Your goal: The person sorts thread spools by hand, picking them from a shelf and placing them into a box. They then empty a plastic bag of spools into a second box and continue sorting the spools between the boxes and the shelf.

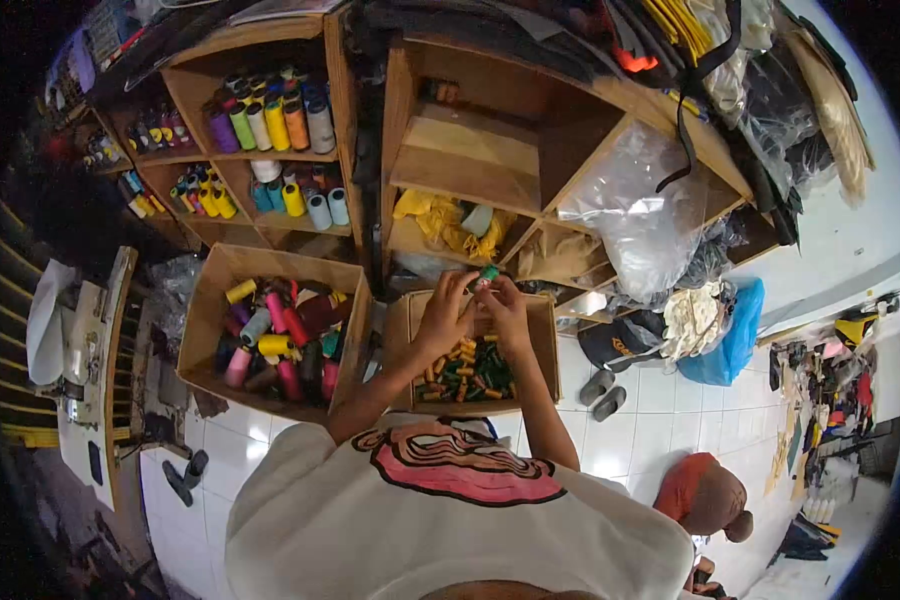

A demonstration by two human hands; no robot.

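Observation:
My left hand [448,318] and my right hand [502,314] meet above a cardboard box [545,345]. Their fingers are closed together around a small green thread spool [489,272], whose top shows above the fingertips. The lower part of the spool is hidden by my fingers. Under my hands, the box holds many small thread spools [485,378], green and yellow-orange. To the left stands a larger cardboard box [202,335] with bigger cones of thread [292,325] in pink, red, yellow and grey, lying jumbled.
Wooden shelves [342,130] ahead hold upright thread cones [275,120], yellow cloth [450,222] and clear plastic [645,215]. On the right are a blue bag [735,340], sandals [602,393] and a person [705,492] low down. A sewing machine table [88,440] stands left.

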